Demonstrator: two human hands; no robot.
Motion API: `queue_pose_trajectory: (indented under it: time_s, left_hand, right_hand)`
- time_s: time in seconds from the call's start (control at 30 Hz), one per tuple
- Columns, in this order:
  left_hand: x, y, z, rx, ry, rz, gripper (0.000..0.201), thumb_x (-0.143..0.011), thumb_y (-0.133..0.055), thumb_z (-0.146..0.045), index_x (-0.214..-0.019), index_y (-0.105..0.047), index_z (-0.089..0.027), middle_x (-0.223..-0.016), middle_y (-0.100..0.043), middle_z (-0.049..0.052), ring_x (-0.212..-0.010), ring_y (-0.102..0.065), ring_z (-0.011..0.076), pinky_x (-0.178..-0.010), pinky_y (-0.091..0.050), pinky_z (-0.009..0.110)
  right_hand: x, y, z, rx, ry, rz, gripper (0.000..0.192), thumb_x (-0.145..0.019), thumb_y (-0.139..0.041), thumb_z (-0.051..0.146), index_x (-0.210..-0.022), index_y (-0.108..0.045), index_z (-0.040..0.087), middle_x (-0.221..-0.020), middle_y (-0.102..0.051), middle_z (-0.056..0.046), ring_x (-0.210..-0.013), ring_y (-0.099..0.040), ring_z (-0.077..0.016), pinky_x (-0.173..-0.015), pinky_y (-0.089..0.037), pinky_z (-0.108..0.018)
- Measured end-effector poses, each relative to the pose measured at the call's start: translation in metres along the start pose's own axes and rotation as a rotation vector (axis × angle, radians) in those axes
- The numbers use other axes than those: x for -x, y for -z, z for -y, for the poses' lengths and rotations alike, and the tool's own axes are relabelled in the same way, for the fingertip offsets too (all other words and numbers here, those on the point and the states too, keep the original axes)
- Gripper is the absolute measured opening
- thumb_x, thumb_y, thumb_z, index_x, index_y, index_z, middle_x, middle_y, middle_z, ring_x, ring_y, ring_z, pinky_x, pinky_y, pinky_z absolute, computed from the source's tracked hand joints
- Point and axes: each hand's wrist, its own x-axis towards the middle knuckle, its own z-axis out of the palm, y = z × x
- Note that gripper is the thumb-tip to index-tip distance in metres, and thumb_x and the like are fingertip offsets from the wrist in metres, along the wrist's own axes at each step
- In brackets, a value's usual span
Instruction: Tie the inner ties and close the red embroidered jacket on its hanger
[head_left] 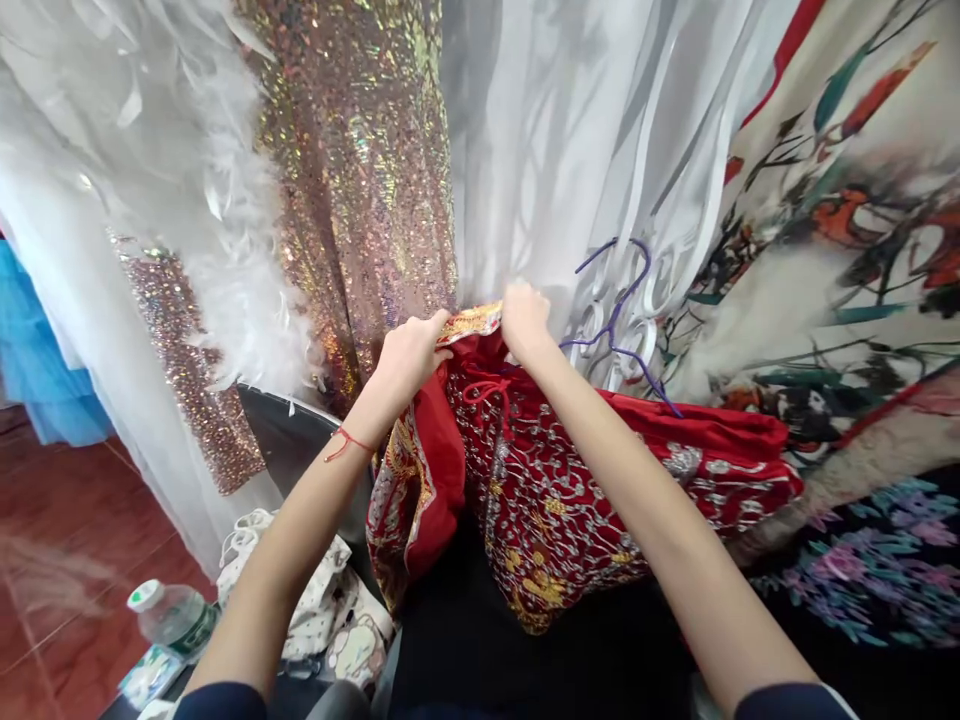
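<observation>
A red garment (442, 470) with gold and silver embroidery hangs between my two hands, held up by its gold-trimmed upper edge. My left hand (411, 358) is closed on one end of that edge, thumb on top. At the other end my right hand (523, 318) is also closed, its fingers slightly blurred. Below and to the right lies a red embroidered skirt (555, 510) with silver beading and a tied red cord; whether it is joined to the held garment I cannot tell. A purple hanger (615, 320) rests against its upper band.
Behind hang a white feathered dress (247, 220), a pink-gold sequined cloth (367, 150), white drapery (525, 130) and a floral-printed cloth (840, 240). White hangers (645, 190) cluster at right. A plastic bottle (172, 615) and a printed white cloth bag (322, 600) sit lower left.
</observation>
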Motion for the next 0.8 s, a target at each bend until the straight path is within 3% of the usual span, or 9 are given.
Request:
queue_pose_trajectory:
  time_s: [0.07,0.13,0.23,0.3,0.43,0.5,0.6,0.7,0.8]
  left_hand:
    - [-0.004,-0.008,0.001,-0.004,0.031,0.033,0.031,-0.096,-0.056,-0.029,-0.126,-0.066,-0.022,-0.108,-0.074,0.014,-0.102,-0.069,0.0284,-0.081,-0.050,0.033]
    - [-0.008,-0.019,0.002,0.047,0.044,0.049,0.028,-0.099,-0.051,-0.031,-0.117,-0.072,-0.024,-0.105,-0.075,0.013,-0.099,-0.070,0.0272,-0.079,-0.049,0.032]
    - [-0.013,-0.031,0.002,0.097,0.022,0.075,0.039,-0.100,-0.046,-0.047,-0.103,-0.076,-0.023,-0.098,-0.076,0.014,-0.093,-0.071,0.0276,-0.074,-0.047,0.031]
    - [-0.015,-0.030,-0.001,0.103,0.022,0.073,0.050,-0.099,-0.042,-0.057,-0.095,-0.077,-0.022,-0.094,-0.076,0.015,-0.090,-0.071,0.0271,-0.072,-0.046,0.030]
    - [-0.021,-0.019,-0.013,0.116,0.059,-0.061,0.051,-0.101,-0.036,-0.057,-0.097,-0.076,-0.024,-0.097,-0.077,0.012,-0.090,-0.071,0.0247,-0.073,-0.043,0.028]
    - [-0.029,-0.018,-0.022,0.107,0.055,-0.102,0.049,-0.103,-0.035,-0.052,-0.103,-0.075,-0.023,-0.099,-0.077,0.012,-0.091,-0.071,0.0243,-0.073,-0.043,0.028]
    - [-0.039,-0.031,-0.032,0.075,-0.088,0.062,0.044,-0.103,-0.038,-0.043,-0.106,-0.075,-0.020,-0.097,-0.076,0.014,-0.089,-0.071,0.0245,-0.073,-0.044,0.029]
    - [-0.039,-0.048,-0.038,0.054,-0.272,0.279,0.043,-0.101,-0.041,-0.039,-0.103,-0.077,-0.018,-0.092,-0.076,0.015,-0.085,-0.071,0.0236,-0.072,-0.044,0.030]
    - [-0.034,-0.050,-0.044,0.079,-0.354,0.325,0.050,-0.102,-0.037,-0.046,-0.099,-0.079,-0.020,-0.088,-0.076,0.014,-0.083,-0.071,0.0237,-0.071,-0.043,0.030]
  right_hand:
    - [0.005,-0.002,-0.003,0.020,-0.038,0.150,0.029,-0.085,-0.063,0.015,-0.111,-0.073,0.005,-0.102,-0.071,-0.031,-0.097,-0.072,-0.0411,-0.079,-0.056,-0.049]
    - [0.014,0.000,-0.002,0.017,-0.055,0.279,0.023,-0.077,-0.071,0.014,-0.100,-0.077,0.012,-0.095,-0.074,-0.023,-0.090,-0.074,-0.0346,-0.077,-0.057,-0.041]
    - [0.028,0.010,0.004,-0.041,0.047,0.387,0.014,-0.077,-0.072,0.020,-0.089,-0.078,0.022,-0.088,-0.076,-0.009,-0.082,-0.073,-0.0237,-0.071,-0.054,-0.029]
    - [0.037,0.021,0.009,-0.068,0.081,0.378,0.010,-0.082,-0.069,0.023,-0.088,-0.077,0.023,-0.089,-0.076,-0.007,-0.084,-0.073,-0.0218,-0.070,-0.052,-0.027]
    - [0.052,0.042,0.016,-0.037,-0.016,0.193,0.024,-0.094,-0.050,0.017,-0.107,-0.071,0.018,-0.108,-0.073,-0.017,-0.103,-0.070,-0.0302,-0.080,-0.051,-0.036]
    - [0.062,0.050,0.017,-0.007,-0.097,0.056,0.029,-0.097,-0.043,0.013,-0.116,-0.066,0.014,-0.108,-0.072,-0.020,-0.102,-0.069,-0.0328,-0.080,-0.050,-0.039]
    - [0.086,0.058,0.010,0.008,-0.052,-0.091,0.026,-0.098,-0.046,0.018,-0.118,-0.062,0.014,-0.102,-0.073,-0.017,-0.091,-0.069,-0.0301,-0.071,-0.047,-0.036]
    - [0.126,0.067,-0.013,0.018,0.047,-0.300,0.026,-0.101,-0.043,0.027,-0.099,-0.067,0.018,-0.091,-0.074,-0.011,-0.086,-0.067,-0.0251,-0.065,-0.044,-0.033]
    - [0.165,0.080,-0.055,0.087,-0.099,-0.524,0.033,-0.099,-0.041,0.033,-0.086,-0.068,0.021,-0.079,-0.071,-0.010,-0.079,-0.064,-0.0241,-0.061,-0.040,-0.033]
